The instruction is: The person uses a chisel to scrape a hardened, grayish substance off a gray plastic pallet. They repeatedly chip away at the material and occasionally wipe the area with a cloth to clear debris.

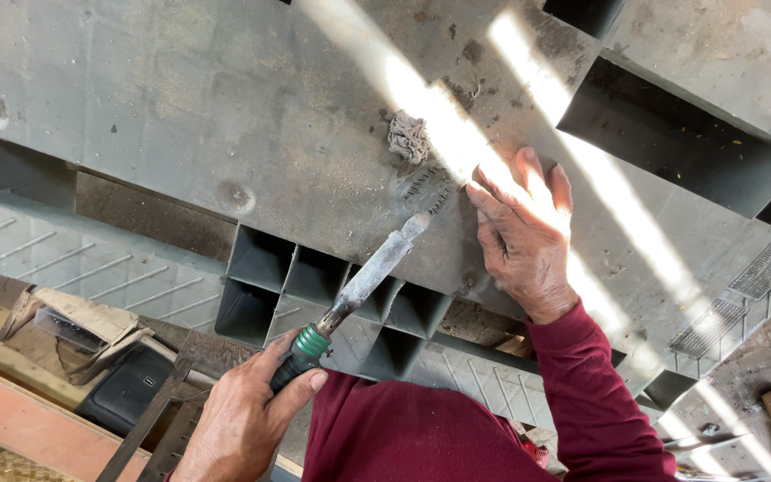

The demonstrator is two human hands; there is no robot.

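**Head view: heated iron tip on the grey plastic pallet**

Nearest you, your left hand (pixel 243 419) has its grip wrapped tight around the dark handle of the soldering iron (pixel 363 281), thumb just below the green collar. Its grimy shaft runs up and right to a tip touching the grey plastic pallet (pixel 180 98) at a rough, ridged patch. Just beside that tip, your right hand (pixel 521 236) lies flat, fingers spread and holding nothing, pressing the pallet's surface in a stripe of sunlight. Your maroon sleeve (pixel 595 393) covers the forearm. Slightly farther, a grey crumpled wad (pixel 409 137) rests on the pallet, just above the patch.
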